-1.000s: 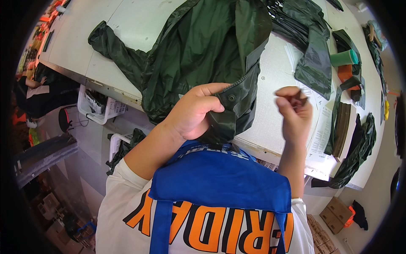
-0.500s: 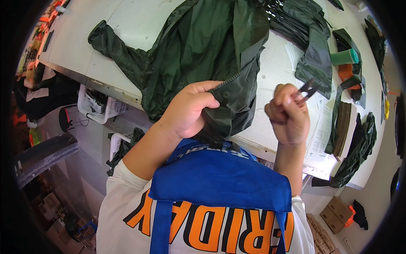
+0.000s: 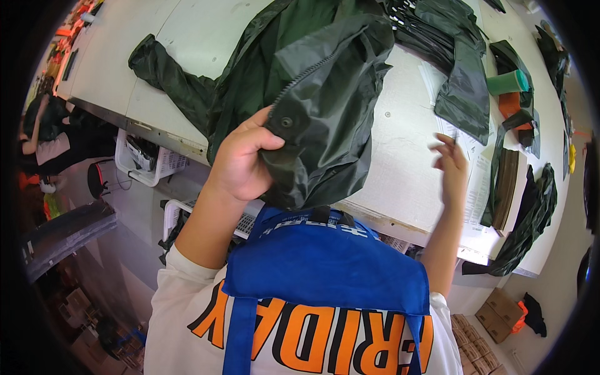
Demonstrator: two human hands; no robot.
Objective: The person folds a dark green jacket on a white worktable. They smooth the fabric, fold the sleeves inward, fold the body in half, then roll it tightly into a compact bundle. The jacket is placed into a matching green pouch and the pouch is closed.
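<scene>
My left hand (image 3: pixel 245 159) is closed on the front edge of a dark green jacket (image 3: pixel 331 125), between thumb and fingers beside a round snap and a zipper strip. The rest of the jacket lies spread across the white table, one sleeve stretched to the left. Over the table at the right, my right hand (image 3: pixel 451 159) is somewhat blurred, its fingers loosely apart. Just beyond its fingertips is a small dark tool (image 3: pixel 455 134), too blurred to make out well, by the end of another dark green piece (image 3: pixel 462 103).
The white table (image 3: pixel 406 150) holds a green cylinder (image 3: pixel 507 82), printed sheets (image 3: pixel 470 187) and more dark green fabric (image 3: pixel 531 219) at the right. White baskets (image 3: pixel 169 160) hang under its front edge. Another person's arm (image 3: pixel 36 128) shows at the far left.
My left hand has moved left, drawing the zipper edge of the jacket across and over. My right hand, which held small dark thread snips, has moved right and away, its fingers loosening.
</scene>
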